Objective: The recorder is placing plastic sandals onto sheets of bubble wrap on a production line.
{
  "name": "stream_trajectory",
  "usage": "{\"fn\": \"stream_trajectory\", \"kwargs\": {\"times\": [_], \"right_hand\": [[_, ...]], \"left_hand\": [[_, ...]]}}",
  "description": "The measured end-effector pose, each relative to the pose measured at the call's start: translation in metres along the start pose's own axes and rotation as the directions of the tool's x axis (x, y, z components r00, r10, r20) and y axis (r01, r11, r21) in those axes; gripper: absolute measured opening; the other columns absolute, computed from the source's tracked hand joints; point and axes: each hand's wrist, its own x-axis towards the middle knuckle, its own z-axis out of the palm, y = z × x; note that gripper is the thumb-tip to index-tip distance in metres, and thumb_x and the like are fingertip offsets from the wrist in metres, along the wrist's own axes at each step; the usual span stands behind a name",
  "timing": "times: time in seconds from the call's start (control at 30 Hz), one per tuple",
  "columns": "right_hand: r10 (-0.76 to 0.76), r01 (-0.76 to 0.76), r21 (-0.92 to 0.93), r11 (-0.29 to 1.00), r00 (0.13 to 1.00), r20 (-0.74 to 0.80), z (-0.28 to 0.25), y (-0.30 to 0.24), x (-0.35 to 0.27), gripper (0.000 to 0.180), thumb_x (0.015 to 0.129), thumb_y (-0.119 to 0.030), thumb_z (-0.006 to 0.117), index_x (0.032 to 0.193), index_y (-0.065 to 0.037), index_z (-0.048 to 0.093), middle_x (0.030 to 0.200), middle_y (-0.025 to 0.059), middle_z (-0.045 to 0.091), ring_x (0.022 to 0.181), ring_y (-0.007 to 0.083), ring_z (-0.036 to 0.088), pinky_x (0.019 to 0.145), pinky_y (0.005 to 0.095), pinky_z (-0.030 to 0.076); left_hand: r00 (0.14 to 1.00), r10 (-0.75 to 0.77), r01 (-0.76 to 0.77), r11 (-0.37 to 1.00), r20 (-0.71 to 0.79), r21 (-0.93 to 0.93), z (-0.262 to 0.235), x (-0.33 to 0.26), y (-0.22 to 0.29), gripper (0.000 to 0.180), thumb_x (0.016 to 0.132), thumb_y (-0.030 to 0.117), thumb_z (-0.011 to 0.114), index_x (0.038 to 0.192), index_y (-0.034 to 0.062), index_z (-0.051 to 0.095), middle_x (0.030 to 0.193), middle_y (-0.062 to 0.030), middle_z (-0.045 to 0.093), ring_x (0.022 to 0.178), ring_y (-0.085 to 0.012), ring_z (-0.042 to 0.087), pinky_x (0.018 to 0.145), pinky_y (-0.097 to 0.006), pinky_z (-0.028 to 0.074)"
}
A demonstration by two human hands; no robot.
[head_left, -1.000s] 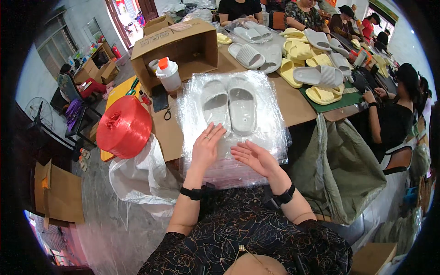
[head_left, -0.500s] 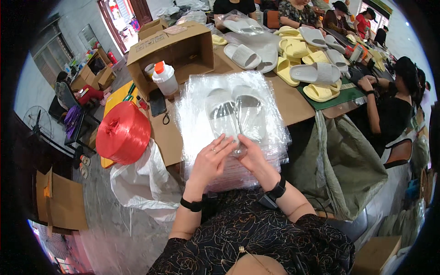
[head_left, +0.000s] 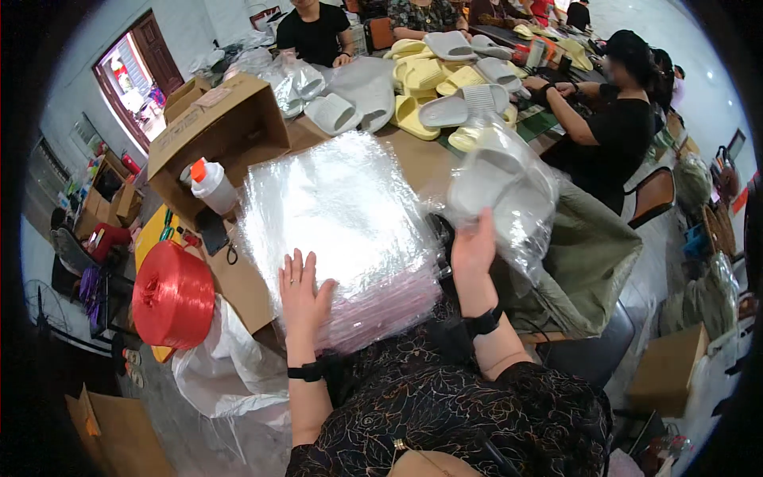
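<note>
My left hand [head_left: 304,296] lies flat with spread fingers on the near left part of a thick stack of clear plastic bags [head_left: 334,203]. Off the right side of that stack, my right hand [head_left: 474,253] grips a pair of grey slippers in a clear bag [head_left: 502,189], slightly smeared by motion. The bag hangs over the olive-green sack [head_left: 592,258]. Beyond it, yellow and grey slippers [head_left: 433,75] are piled on the table, and a lone grey slipper [head_left: 332,115] lies behind the stack.
An open cardboard box [head_left: 218,119] stands at the back left, with an orange-capped bottle [head_left: 213,188] and a dark phone [head_left: 212,230] before it. A red twine roll [head_left: 173,296] sits at the left edge above a white sack [head_left: 226,366]. A person in black [head_left: 612,127] sits at right.
The bagged slippers have left the top of the stack and swung right in my right hand. My left hand has parted from them and now lies on the bags. The view has turned right.
</note>
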Motion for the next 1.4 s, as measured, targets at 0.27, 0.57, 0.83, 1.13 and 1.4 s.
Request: {"fn": "stream_trajectory", "kwargs": {"times": [0.27, 0.57, 0.83, 1.13, 1.4], "right_hand": [[-0.087, 0.122, 0.085, 0.989, 0.937, -0.339, -0.063, -0.032, 0.076, 0.051, 0.103, -0.027, 0.055, 0.139, 0.006, 0.043, 0.137, 0.0134, 0.048, 0.120, 0.0269, 0.053, 0.103, 0.0366, 0.046], [0.058, -0.051, -0.286, 0.957, 0.998, 0.015, 0.002, 0.011, 0.110, 0.030, 0.091, -0.005, 0.061, 0.120, -0.003, 0.059, 0.108, 0.0054, 0.064, 0.086, 0.0161, 0.062, 0.067, 0.0270, 0.051], [-0.164, 0.385, -0.695, 0.607, 0.917, 0.364, 0.100, -0.020, 0.294, 0.058, 0.089, -0.014, 0.068, 0.141, 0.000, 0.047, 0.110, 0.0120, 0.062, 0.081, 0.0176, 0.061, 0.064, 0.0301, 0.052], [0.125, 0.183, -0.915, 0.360, 0.962, 0.242, 0.110, 0.012, 0.322, 0.058, 0.087, -0.016, 0.073, 0.136, 0.003, 0.049, 0.079, 0.0090, 0.063, 0.059, 0.0142, 0.058, 0.048, 0.0289, 0.046], [0.112, 0.349, -0.840, 0.415, 0.897, 0.428, 0.136, 0.022, 0.302, 0.029, 0.087, -0.025, 0.072, 0.096, 0.002, 0.067, 0.071, 0.0046, 0.062, 0.051, 0.0142, 0.054, 0.048, 0.0293, 0.046]], "left_hand": [[1.000, 0.006, -0.006, 1.000, -0.030, 0.007, 0.003, -0.002, -0.007, 0.068, 0.091, 0.045, 0.063, 0.147, 0.0100, 0.048, 0.159, -0.0182, 0.035, 0.147, -0.0400, 0.029, 0.120, -0.053, 0.018], [1.000, -0.016, 0.016, 1.000, -0.013, -0.011, 0.000, -0.001, -0.006, 0.069, 0.091, 0.047, 0.063, 0.146, 0.0100, 0.049, 0.158, -0.0180, 0.036, 0.147, -0.0390, 0.029, 0.120, -0.053, 0.018], [1.000, -0.022, 0.022, 1.000, 0.001, -0.006, 0.003, 0.000, -0.006, 0.071, 0.091, 0.053, 0.062, 0.147, 0.0121, 0.048, 0.159, -0.0169, 0.034, 0.148, -0.0383, 0.027, 0.120, -0.053, 0.018], [0.997, -0.076, 0.076, 0.997, 0.011, 0.011, -0.001, -0.010, -0.006, 0.070, 0.092, 0.055, 0.060, 0.148, 0.0139, 0.047, 0.161, -0.0147, 0.032, 0.149, -0.0368, 0.024, 0.122, -0.051, 0.016], [0.999, 0.008, -0.008, 1.000, -0.048, 0.003, 0.007, 0.001, -0.007, 0.069, 0.090, 0.052, 0.065, 0.145, 0.0127, 0.050, 0.157, -0.0183, 0.036, 0.146, -0.0404, 0.029, 0.120, -0.053, 0.020]]}}
